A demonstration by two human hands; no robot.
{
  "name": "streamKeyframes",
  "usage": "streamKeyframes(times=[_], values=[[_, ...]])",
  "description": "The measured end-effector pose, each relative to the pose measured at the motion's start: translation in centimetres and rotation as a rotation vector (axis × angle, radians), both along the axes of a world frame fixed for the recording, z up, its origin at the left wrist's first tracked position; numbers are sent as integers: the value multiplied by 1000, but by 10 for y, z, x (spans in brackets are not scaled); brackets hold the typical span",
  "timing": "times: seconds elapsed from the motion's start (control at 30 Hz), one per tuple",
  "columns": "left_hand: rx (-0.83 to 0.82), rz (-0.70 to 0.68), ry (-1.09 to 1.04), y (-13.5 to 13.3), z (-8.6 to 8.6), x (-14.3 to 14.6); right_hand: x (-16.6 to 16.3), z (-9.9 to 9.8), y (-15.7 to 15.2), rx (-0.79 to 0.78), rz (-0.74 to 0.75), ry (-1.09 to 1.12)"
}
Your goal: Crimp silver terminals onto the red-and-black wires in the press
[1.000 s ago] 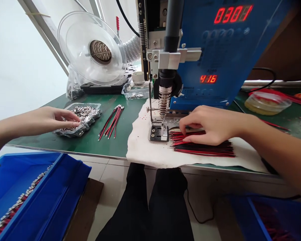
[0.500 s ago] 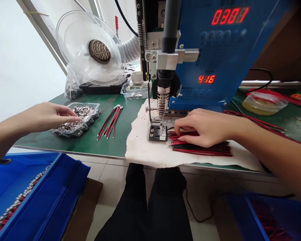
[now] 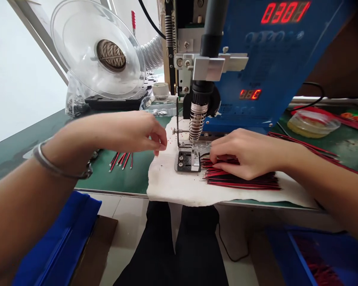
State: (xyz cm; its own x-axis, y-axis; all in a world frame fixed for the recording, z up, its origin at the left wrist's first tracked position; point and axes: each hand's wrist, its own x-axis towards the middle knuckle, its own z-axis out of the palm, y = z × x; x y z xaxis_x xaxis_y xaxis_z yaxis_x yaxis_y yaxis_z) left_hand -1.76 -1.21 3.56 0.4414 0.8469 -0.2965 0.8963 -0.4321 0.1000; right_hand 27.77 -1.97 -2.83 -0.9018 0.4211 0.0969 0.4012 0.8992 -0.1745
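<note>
Pinching left hand [image 3: 128,131]: your fingertips are pressed together left of centre, above the white cloth [image 3: 167,184]. I cannot tell whether a small part sits between them. Palm down, silver bangle [image 3: 59,169] on the wrist.
Loose red-and-black wire leads [image 3: 121,159]: on the green mat [image 3: 128,180], just below that hand.
Grey metal fixture block [image 3: 187,161]: centre, under the spring-wrapped black nozzle [image 3: 197,121].
Flat bundle of thin red and black wires [image 3: 244,182]: right of centre on the cloth. Probably light, limp and slick, so grip near the left ends.
Right hand [image 3: 244,153]: palm down on the bundle, fingers curled at the wire ends. I cannot tell whether it has pinched a wire.
</note>
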Motion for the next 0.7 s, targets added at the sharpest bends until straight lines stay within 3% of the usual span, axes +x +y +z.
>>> streamKeyframes(times=[0.1, 0.23, 0.47, 0.7], values=[[-121, -41, 90, 16, 16, 17, 1, -1, 0, 40, 22, 19], [-82, -88, 166, 20, 26, 31, 4, -1, 2, 50, 17, 80], [-224, -29, 133, 19, 16, 32, 7, 5, 4, -56, -8, 171], [-263, -161, -93, 22, 5, 16, -2, 0, 4, -192, -84, 314]])
